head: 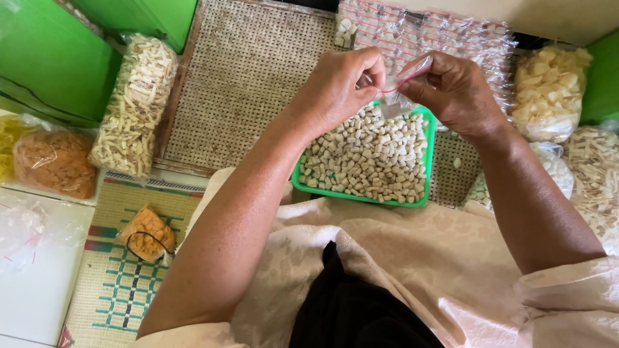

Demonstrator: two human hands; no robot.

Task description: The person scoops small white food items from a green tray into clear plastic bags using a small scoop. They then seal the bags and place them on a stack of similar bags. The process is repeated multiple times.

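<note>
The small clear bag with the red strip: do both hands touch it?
Touching. The head view shows the left hand and right hand each pinching the top of the small clear bag above the green tray.

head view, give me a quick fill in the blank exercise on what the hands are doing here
1. Both hands, left hand and right hand, hold a small clear ____ with a red strip.
2. Below them sits a ____ tray full of pale cubes.
3. The tray rests on a woven ____.
4. The orange snack pack lies to the person's ____.

Missing words: bag; green; mat; left
</note>
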